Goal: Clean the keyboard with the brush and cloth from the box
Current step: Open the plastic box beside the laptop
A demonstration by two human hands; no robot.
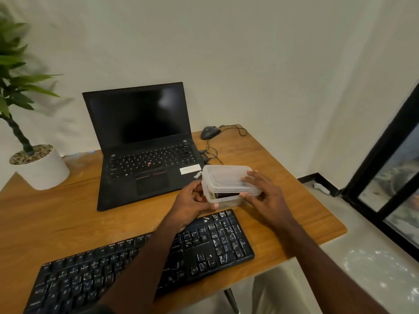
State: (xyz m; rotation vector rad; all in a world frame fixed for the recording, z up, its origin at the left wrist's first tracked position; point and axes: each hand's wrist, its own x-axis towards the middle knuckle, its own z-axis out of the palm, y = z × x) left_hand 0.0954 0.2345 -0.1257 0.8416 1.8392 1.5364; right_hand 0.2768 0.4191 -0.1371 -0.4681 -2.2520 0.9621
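A clear plastic box (pixel 221 199) stands on the wooden table (pixel 68 214) just right of the laptop, with its clear lid (pixel 224 177) lifted a little off its rim. My left hand (pixel 192 200) grips the box's left end. My right hand (pixel 260 193) pinches the lid's right edge between thumb and fingers. Something dark shows through the box wall; I cannot tell what it is. The black keyboard (pixel 204 248) lies at the table's front edge, partly under my left forearm.
An open black laptop (pixel 145 143) sits behind the keyboard. A wired mouse (pixel 209 132) and its cable lie at the back right. A potted plant (pixel 40 166) stands at the left. The table's right edge drops to the floor beside a dark door frame (pixel 385 155).
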